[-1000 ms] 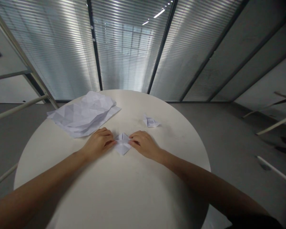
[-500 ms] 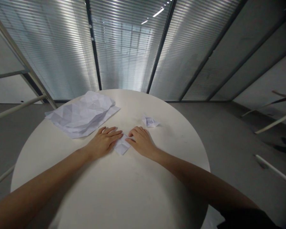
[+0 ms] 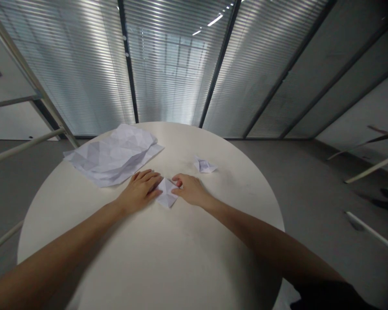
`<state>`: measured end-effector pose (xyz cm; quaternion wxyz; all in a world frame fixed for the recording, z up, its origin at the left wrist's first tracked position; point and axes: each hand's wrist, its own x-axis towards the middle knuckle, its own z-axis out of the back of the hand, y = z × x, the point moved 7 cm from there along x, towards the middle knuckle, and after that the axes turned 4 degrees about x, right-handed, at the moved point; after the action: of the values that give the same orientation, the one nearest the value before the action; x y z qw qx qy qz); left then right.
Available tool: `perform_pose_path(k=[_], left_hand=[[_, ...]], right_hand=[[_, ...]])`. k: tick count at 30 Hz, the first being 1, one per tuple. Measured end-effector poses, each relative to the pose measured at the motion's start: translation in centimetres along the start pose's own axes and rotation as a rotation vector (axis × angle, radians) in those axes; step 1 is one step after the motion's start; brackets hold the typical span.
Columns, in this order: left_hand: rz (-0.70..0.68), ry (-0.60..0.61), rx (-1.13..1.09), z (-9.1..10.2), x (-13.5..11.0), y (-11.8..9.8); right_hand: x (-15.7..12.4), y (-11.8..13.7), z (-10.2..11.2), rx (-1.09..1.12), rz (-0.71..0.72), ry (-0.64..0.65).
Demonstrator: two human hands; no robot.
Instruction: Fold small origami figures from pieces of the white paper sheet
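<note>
A small folded white paper piece (image 3: 166,196) lies on the round white table (image 3: 168,254) between my two hands. My left hand (image 3: 141,189) rests on its left edge, fingers stretched and pressing flat on the paper. On the other side, my right hand (image 3: 189,189) has its fingers curled, with the fingertips pinching the paper's right corner. Both forearms reach in from the near edge of the table.
A pile of creased white paper sheets (image 3: 114,154) lies at the table's far left. A second small folded paper piece (image 3: 204,165) sits to the right, beyond my right hand. Glass walls with blinds stand behind the table; grey floor lies around it.
My left hand went from curled to flat on the paper. My right hand shifted slightly left, its fingers curling onto the paper's corner. The paper piece looks more folded over than a second ago.
</note>
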<state>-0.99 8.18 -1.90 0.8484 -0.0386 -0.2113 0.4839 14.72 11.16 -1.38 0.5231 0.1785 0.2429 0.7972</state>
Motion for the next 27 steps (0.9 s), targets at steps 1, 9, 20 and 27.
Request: perform_pose_path(k=[1, 9, 20, 27], left_hand=[[0.011, -0.013, -0.022, 0.2, 0.0, 0.0], [0.077, -0.07, -0.133, 1.0, 0.3, 0.6], [-0.072, -0.399, -0.08, 4.6, -0.4, -2.3], [-0.499, -0.27, 0.209, 3.3, -1.6, -5.6]], right_hand=[[0.2, 0.0, 0.0, 0.021, -0.008, 0.012], [0.5, -0.7, -0.4, 0.238, 0.03, -0.021], [-2.2, 2.6, 3.8, 0.172, 0.413, -0.288], [-4.5, 2.8, 1.4, -0.346, 0.797, -0.224]])
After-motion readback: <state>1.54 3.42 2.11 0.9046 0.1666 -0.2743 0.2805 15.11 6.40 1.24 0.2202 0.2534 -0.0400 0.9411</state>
